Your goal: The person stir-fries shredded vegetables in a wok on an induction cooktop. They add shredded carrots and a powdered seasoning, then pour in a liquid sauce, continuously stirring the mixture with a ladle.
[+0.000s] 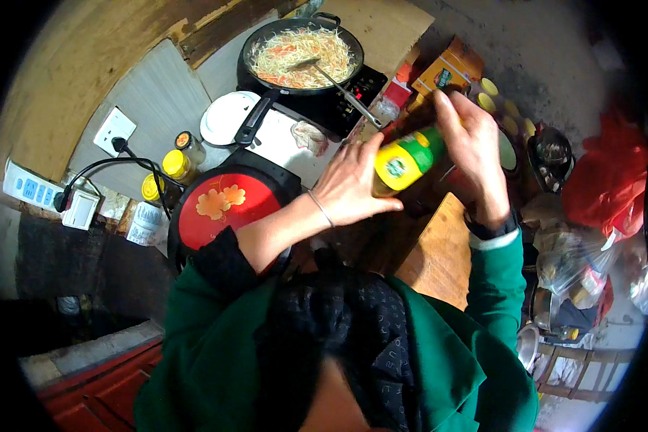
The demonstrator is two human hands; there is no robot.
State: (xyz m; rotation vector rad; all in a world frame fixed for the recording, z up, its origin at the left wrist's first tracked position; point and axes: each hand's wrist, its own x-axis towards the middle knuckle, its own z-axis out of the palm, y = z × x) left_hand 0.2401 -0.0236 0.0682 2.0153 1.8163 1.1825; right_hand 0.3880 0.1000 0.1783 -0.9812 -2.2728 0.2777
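Observation:
A bottle with a green and yellow label (405, 162) is held at a tilt in front of me. My left hand (348, 181) wraps its lower end, thumb beneath and fingers above. At its upper end my right hand (472, 143) is closed around the neck or cap, which the fingers hide. Beyond the hands, a black frying pan (256, 116) sits on an induction cooktop (375, 86) whose red display is lit. Shredded vegetables (286, 59), pale with orange strips, fill the pan. A metal spatula (351, 100) rests in them, its handle sticking out over the rim.
Under my left forearm lies an electric griddle with a red lid (232, 189). Yellow-lidded jars (175, 163), a white plate (224, 119) and a crumpled cloth (309, 136) are near it. Black cords run to a power strip (29, 186). Rightward are a wooden board (437, 254) and a red plastic bag (605, 173).

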